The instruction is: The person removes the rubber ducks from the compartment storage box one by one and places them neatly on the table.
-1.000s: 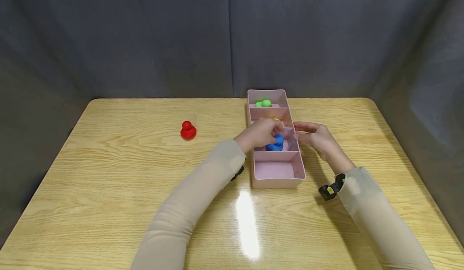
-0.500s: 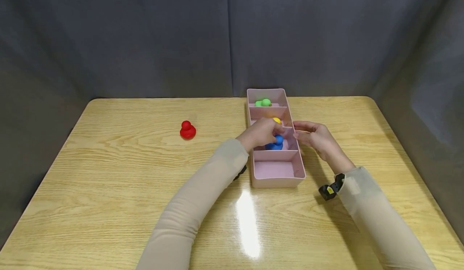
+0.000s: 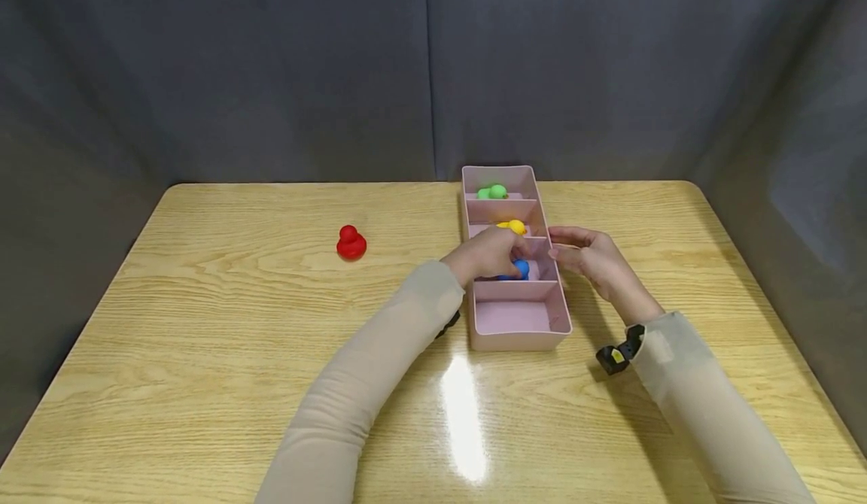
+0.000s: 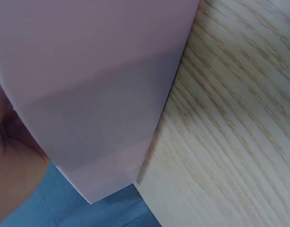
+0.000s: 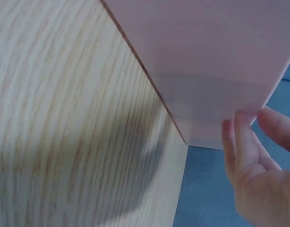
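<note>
A pink divided box (image 3: 520, 342) stands lengthwise on the table, right of centre. My left hand (image 3: 489, 254) reaches over its left wall into the third compartment from the back, thumb and fingers on a blue rubber duck (image 3: 521, 268) whose body is mostly hidden. In the left wrist view, the box wall covers the fingers of that hand (image 4: 14, 165). My right hand (image 3: 599, 262) touches the box's outer right wall with extended fingers; in the right wrist view, fingertips (image 5: 241, 120) rest near the rim. A yellow rubber duck (image 3: 518, 226) sits one compartment behind the blue one.
The rearmost compartment contains a green rubber duck (image 3: 497, 192). Left of the box, a red rubber duck (image 3: 351, 246) sits on the wooden table (image 3: 203, 338). Dark grey curtains (image 3: 305, 75) hang behind and at both sides.
My left hand has dropped slightly deeper into the compartment, and the blue duck's head sits a little lower. More of the yellow duck shows. The right hand has stayed in place.
</note>
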Demonstrator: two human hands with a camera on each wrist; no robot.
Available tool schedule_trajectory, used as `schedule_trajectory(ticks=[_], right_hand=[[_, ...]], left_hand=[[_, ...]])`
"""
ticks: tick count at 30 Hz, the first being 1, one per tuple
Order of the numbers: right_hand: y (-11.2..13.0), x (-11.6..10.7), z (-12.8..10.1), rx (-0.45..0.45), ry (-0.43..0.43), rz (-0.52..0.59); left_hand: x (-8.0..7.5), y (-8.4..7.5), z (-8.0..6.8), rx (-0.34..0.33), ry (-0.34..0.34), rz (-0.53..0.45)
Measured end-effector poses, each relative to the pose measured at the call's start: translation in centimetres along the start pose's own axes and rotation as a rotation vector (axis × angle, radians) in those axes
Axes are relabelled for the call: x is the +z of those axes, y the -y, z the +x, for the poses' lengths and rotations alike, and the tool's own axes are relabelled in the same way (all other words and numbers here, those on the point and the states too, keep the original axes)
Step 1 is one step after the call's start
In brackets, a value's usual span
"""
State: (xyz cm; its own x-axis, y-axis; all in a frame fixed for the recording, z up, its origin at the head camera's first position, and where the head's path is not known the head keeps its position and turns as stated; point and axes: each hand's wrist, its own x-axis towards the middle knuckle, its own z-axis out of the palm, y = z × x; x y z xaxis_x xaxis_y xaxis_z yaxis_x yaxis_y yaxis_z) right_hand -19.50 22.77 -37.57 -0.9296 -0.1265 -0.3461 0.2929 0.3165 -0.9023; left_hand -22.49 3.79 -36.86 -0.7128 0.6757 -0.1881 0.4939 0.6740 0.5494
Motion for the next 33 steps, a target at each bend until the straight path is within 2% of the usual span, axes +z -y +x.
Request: schedule_trajectory(ticks=[9,14,22,33], right_hand=[[-0.2,0.0,0.1,0.002,0.005,0.010],[-0.1,-0.1,0.1,0.006,0.002,-0.003],[-0.1,-0.1,0.2,0.005,-0.004,-0.018],[-0.1,-0.1,0.0,-0.002,0.001,-0.027]], left_hand=[[0.0,0.1,0.1,0.018,0.017,0.069],[0.1,0.2,0.1,0.007,0.013,0.057],[-0.5,1.0,-0.2,-0.004,-0.038,-0.054],[-2.3,1.3,-1.9,-0.032,-0.101,-0.227]])
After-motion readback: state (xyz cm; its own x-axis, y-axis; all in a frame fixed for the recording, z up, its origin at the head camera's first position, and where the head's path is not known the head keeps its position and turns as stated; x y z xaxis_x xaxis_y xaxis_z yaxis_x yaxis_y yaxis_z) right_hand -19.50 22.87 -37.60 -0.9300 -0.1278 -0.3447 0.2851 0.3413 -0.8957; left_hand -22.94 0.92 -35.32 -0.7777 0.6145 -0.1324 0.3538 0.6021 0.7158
